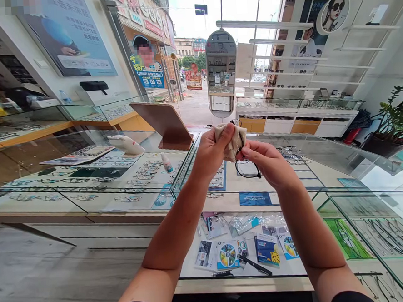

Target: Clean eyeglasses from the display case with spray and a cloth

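Observation:
Both my hands are raised together above the glass display counter. My left hand (212,151) is closed on a beige cleaning cloth (231,144), which is folded around one lens of a pair of black-framed eyeglasses (248,170). My right hand (267,161) pinches the eyeglasses' frame between thumb and fingers. The other lens hangs below the fingers, uncovered. Much of the frame is hidden by the cloth and my fingers.
Under the counter's glass (101,186) lie rows of eyeglasses. On top stand a small spray bottle (166,162), a brown tilted mirror stand (164,123) and a white hand-shaped display (126,144). Leaflets (227,255) and a black pen (254,265) lie nearer. A potted plant (389,126) stands right.

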`<state>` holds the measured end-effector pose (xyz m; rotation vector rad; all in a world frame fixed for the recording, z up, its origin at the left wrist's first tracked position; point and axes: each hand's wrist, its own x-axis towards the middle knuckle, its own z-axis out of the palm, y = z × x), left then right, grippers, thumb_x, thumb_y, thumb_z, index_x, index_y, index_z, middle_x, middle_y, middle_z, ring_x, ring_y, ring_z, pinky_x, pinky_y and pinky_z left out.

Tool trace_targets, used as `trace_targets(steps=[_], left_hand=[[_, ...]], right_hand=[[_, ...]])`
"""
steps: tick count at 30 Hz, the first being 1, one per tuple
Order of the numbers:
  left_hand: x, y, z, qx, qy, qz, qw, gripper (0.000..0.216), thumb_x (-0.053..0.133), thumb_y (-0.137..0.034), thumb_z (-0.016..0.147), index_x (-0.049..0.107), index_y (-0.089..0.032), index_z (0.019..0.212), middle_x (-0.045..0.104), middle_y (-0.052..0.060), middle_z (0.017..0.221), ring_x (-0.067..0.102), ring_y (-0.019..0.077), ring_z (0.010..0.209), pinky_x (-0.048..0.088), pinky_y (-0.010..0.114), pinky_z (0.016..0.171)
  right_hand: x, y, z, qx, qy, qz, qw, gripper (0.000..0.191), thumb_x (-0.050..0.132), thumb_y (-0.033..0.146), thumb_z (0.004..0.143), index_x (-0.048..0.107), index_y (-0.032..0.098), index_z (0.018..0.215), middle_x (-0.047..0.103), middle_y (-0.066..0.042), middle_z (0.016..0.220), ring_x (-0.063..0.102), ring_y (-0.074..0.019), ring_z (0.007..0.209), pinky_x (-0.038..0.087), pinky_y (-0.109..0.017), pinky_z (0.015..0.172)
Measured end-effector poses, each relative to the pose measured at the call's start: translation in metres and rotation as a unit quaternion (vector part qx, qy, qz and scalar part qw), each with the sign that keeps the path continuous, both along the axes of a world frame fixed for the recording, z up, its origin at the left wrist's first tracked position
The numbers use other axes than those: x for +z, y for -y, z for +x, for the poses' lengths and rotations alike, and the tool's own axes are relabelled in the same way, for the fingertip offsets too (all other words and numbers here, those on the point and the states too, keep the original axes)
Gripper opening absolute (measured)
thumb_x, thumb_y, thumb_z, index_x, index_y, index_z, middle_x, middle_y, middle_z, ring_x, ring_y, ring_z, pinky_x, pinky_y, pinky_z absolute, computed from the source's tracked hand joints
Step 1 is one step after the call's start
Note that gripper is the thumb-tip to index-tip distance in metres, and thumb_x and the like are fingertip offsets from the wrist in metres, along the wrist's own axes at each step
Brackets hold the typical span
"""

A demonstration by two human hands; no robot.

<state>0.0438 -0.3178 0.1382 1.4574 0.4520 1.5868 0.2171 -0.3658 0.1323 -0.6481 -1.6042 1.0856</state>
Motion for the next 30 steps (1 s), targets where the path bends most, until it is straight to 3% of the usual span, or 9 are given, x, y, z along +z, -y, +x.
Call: trace_targets(steps=[5,13,19,25,30], left_hand=[[0.001,-0.011,-0.010,-0.102,-0.021,-0.033,0.994,0.062,0.090,-0.079,0.086,0.079,-0.018,0.095,0.077,0.003,0.081,0.074,0.0156,0.074,0.058,0.025,0.064],[-0.002,-0.018,-0.009,-0.101,-0.006,-0.030,0.994,0.064,0.092,-0.077,0.086,0.082,-0.017,0.108,0.081,0.005,0.085,0.082,0.0219,0.095,0.067,0.031,0.085],[-0.002,-0.013,-0.008,-0.123,-0.064,-0.058,0.989,0.068,0.091,-0.083,0.081,0.082,-0.018,0.098,0.078,0.004,0.079,0.080,0.0207,0.084,0.065,0.029,0.075],[-0.004,-0.010,-0.006,-0.169,-0.128,-0.061,0.975,0.066,0.090,-0.082,0.083,0.081,-0.017,0.089,0.079,0.005,0.081,0.072,0.0149,0.069,0.061,0.026,0.065],[-0.005,-0.018,-0.012,-0.134,-0.106,-0.050,0.984,0.062,0.091,-0.078,0.086,0.080,-0.017,0.092,0.077,0.005,0.079,0.072,0.0162,0.069,0.061,0.028,0.066]], right_hand=[[0.002,-0.003,0.004,-0.029,-0.047,-0.015,0.998,0.035,0.087,0.061,0.093,0.082,0.027,0.087,0.077,-0.003,0.099,0.063,-0.0192,0.093,0.053,-0.034,0.093],[-0.004,-0.011,0.004,-0.118,-0.096,0.011,0.988,0.030,0.084,0.059,0.094,0.083,0.029,0.096,0.077,-0.004,0.121,0.068,-0.0239,0.118,0.057,-0.036,0.102],[-0.003,-0.014,0.006,-0.143,-0.143,0.030,0.979,0.030,0.086,0.059,0.093,0.084,0.030,0.094,0.076,-0.005,0.137,0.066,-0.0262,0.131,0.057,-0.037,0.102],[-0.003,-0.018,0.004,-0.139,-0.200,0.012,0.970,0.030,0.089,0.057,0.090,0.084,0.029,0.096,0.082,-0.007,0.118,0.069,-0.0252,0.117,0.056,-0.035,0.085],[-0.001,-0.020,0.009,-0.132,-0.212,-0.001,0.968,0.024,0.091,0.052,0.089,0.085,0.029,0.094,0.084,-0.005,0.114,0.072,-0.0219,0.117,0.059,-0.034,0.094]])
